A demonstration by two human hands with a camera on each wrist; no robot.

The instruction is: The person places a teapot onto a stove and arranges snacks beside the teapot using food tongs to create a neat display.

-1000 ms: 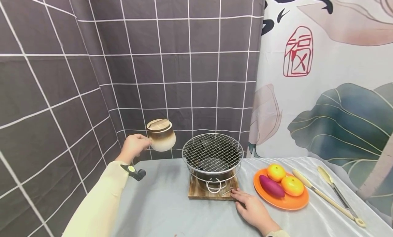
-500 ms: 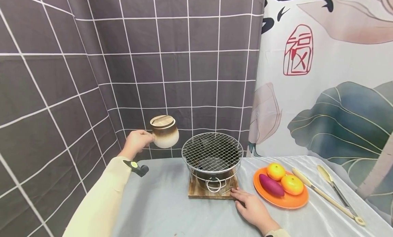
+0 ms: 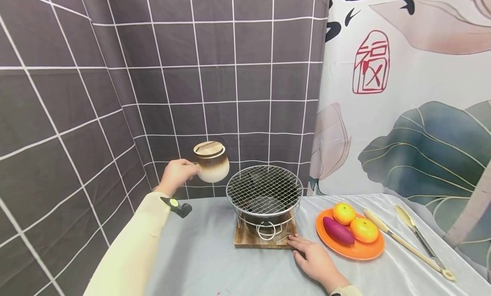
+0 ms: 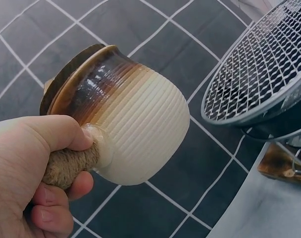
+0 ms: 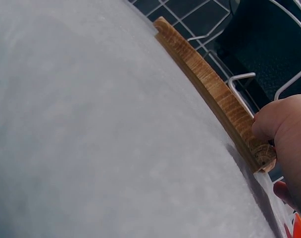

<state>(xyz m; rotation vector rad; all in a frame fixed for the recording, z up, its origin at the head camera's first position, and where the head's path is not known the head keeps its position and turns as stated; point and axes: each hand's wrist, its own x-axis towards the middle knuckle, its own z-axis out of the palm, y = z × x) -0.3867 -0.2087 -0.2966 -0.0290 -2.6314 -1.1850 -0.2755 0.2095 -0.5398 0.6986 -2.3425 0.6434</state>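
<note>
My left hand grips the twine-wrapped side handle of a small ceramic teapot-like pot, brown at the top and cream below. A wooden lid covers it. The pot is in the air, left of and above a round tabletop grill stove topped with a wire mesh. That stove stands on a square wooden board. Relaxed fingers of my right hand rest on the board's front right corner. In the right wrist view the thumb touches the board's edge.
On the right, an orange plate bears two mandarins and a purple sweet potato. Tongs with cream tips lie beyond it on the pale tablecloth. A dark tiled-pattern curtain hangs close behind.
My left hand has carried the pot to the right and slightly up, closer to the grill. My right hand stays at the board's corner.
</note>
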